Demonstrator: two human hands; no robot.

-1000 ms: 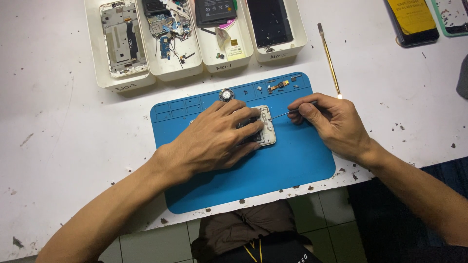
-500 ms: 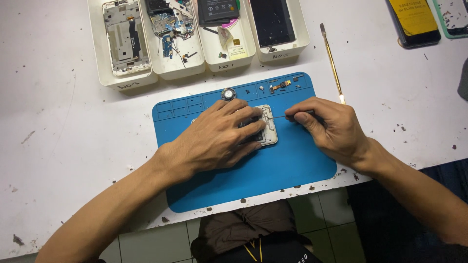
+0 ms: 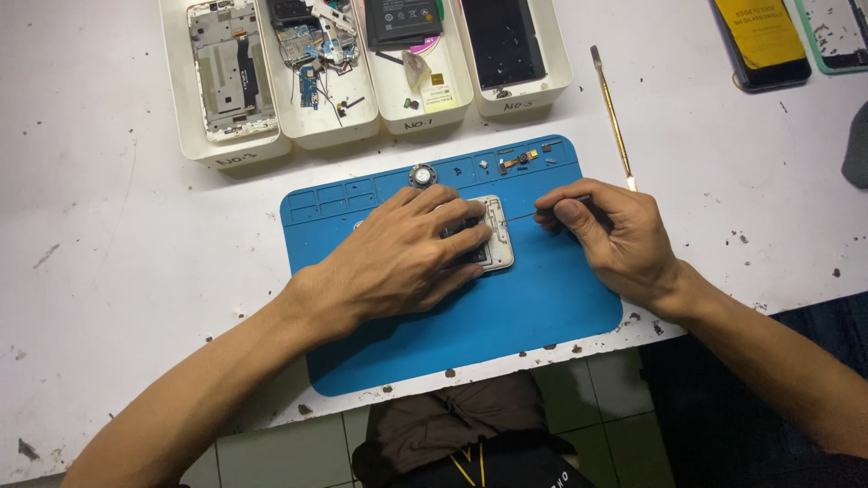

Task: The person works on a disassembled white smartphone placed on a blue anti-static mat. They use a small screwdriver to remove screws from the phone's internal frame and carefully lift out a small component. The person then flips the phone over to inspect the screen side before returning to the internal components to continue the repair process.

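Pressing my left hand (image 3: pixel 407 258) flat, fingers spread, on the phone frame (image 3: pixel 495 237) so it stays put mid-mat (image 3: pixel 542 307); right hand (image 3: pixel 610 233) pinches a thin tool (image 3: pixel 523 217), tip at the frame's edge.

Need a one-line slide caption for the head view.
Left hand pins a phone frame on a blue mat; right hand holds a thin tool at its edge.

My left hand (image 3: pixel 402 262) lies flat on the opened phone frame (image 3: pixel 493 237), pressing it to the blue repair mat (image 3: pixel 542 307) on the white bench (image 3: pixel 117 235). My right hand (image 3: pixel 615 237) pinches a thin tool, tip just beside the frame's edge. 4 white trays (image 3: pixel 312 131) sit beyond.
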